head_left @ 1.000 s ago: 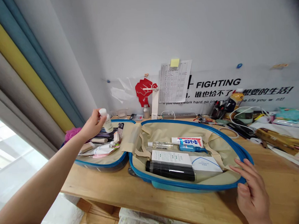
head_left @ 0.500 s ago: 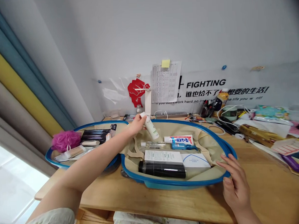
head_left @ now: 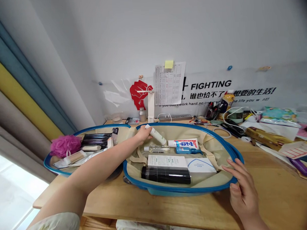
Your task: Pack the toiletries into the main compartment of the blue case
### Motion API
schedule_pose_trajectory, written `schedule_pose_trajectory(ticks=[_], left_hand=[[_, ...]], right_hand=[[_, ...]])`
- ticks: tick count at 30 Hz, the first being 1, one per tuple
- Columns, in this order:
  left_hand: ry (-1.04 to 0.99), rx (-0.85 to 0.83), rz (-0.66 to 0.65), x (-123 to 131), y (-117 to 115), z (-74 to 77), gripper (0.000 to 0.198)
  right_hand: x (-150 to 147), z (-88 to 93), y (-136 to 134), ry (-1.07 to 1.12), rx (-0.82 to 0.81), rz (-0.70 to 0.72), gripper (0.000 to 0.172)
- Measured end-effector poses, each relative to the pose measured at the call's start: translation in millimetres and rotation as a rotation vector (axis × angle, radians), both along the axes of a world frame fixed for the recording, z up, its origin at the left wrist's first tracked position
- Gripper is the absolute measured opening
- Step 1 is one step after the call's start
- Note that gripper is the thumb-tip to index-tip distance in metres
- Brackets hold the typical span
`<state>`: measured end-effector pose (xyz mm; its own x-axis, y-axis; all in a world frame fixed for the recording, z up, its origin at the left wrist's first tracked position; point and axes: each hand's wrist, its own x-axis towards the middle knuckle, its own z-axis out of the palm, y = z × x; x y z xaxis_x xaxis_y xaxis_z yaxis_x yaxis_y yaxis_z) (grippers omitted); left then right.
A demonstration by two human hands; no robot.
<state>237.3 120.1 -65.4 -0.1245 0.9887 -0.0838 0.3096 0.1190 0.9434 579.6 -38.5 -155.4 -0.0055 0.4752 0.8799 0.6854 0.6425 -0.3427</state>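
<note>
My left hand is closed around a small white bottle and holds it low over the back of the right half of an open blue-rimmed toiletry case. In that half lie a clear bottle, a toothpaste tube, a blue bottle, white boxes and a black bottle. My right hand rests with fingers spread on the case's right rim. The left half of the case holds a pink bath puff, black items and small tubes.
The wooden desk stands against a white wall with a banner and a pinned sheet. Cluttered things fill the right side: a yellow bottle, cables, pens, packets. A curtain hangs at the left.
My left hand has carried the white bottle from over the left half across to the right half and lowered and tilted it there. My right hand has stayed on the rim.
</note>
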Motion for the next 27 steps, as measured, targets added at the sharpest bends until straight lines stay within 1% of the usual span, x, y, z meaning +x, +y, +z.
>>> schedule_pose_trajectory(ticks=[3,6,8,10,13,17,20,27], left_hand=[[0.106,0.058,-0.043,-1,0,0.5,0.037],[0.253,0.173,-0.121,-1,-7,6.0,0.038],[0.367,0.248,-0.217,1,-13,10.1,0.038],[0.483,0.287,-0.339,4,-17,12.2,0.037],[0.641,0.273,-0.512,9,-16,10.1,0.035],[0.796,0.224,-0.669,13,-6,2.9,0.034],[0.865,0.204,-0.729,15,0,-2.6,0.034],[0.903,0.180,-0.770,16,-2,-13.1,0.035]], right_hand=[[0,1.4,0,-0.015,0.015,0.003,0.037],[-1,2.8,-1,-0.014,0.013,-0.004,0.037],[-1,2.8,0,0.003,0.010,-0.006,0.037],[-2,2.3,0,0.011,0.010,-0.005,0.037],[-1,1.4,0,0.001,0.008,-0.001,0.038],[0,0.6,0,-0.014,0.001,0.001,0.038],[1,0.0,0,-0.009,-0.002,-0.002,0.038],[1,-1.1,0,0.006,-0.014,-0.009,0.038]])
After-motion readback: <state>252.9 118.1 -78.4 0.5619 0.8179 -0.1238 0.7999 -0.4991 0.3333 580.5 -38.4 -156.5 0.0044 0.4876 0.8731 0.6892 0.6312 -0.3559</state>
